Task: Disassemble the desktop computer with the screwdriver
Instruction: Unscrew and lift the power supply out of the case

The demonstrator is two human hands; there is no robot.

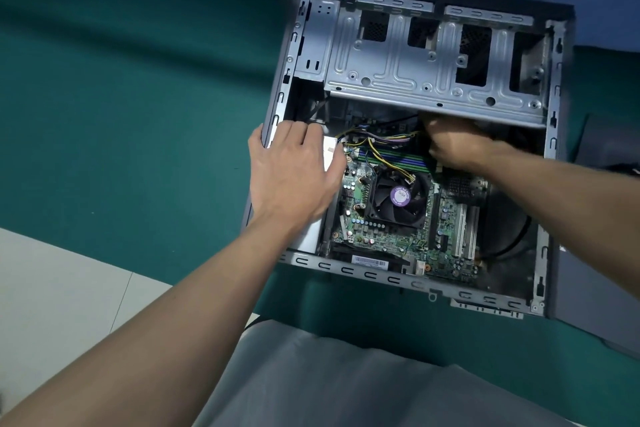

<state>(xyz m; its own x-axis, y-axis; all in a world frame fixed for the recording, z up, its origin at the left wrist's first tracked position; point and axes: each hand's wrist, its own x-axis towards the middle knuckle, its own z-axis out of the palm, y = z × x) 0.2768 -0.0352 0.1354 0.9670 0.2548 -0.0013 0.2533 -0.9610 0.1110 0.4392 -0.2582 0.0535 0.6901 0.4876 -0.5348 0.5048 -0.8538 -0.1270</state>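
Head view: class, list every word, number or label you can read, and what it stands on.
Nothing reads clearly.
Purple sticker on the fan hub: print too blurred to read.
White barcode label by the near edge of the case: characters too small.
Motherboard markings: too small.

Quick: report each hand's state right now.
Left hand: open, resting on the left edge of the computer case.
Right hand: cannot tell, fingers hidden under the drive cage.

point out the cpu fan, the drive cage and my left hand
cpu fan (400, 197): head view, purple hub sticker
drive cage (391, 59): head view, flat top plate
left hand (291, 173): head view, back of the hand
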